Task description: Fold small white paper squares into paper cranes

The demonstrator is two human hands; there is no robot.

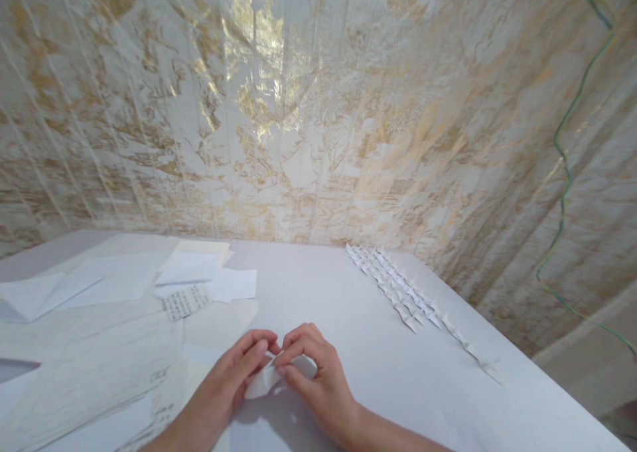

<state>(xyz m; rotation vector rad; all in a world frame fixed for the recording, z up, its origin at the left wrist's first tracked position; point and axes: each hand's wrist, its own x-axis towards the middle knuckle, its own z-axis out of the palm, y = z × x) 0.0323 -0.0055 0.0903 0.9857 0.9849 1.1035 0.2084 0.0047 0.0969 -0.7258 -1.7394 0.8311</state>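
Note:
Between my two hands is a small piece of folded white paper (263,382), held just above the white table near its front. My left hand (233,369) grips the paper's left side, with the thumb on top and the fingers curled behind. From the right, my right hand (316,369) pinches a fold of it between thumb and fingers. Part of the paper is hidden by the fingers, so its exact shape cannot be made out.
Loose white sheets (89,346), some with writing, cover the table's left side. A small printed slip (186,301) lies among them. Several rows of small pointed folded papers (398,283) stand at the back right. A green cord (562,193) hangs down the patterned curtain (308,107).

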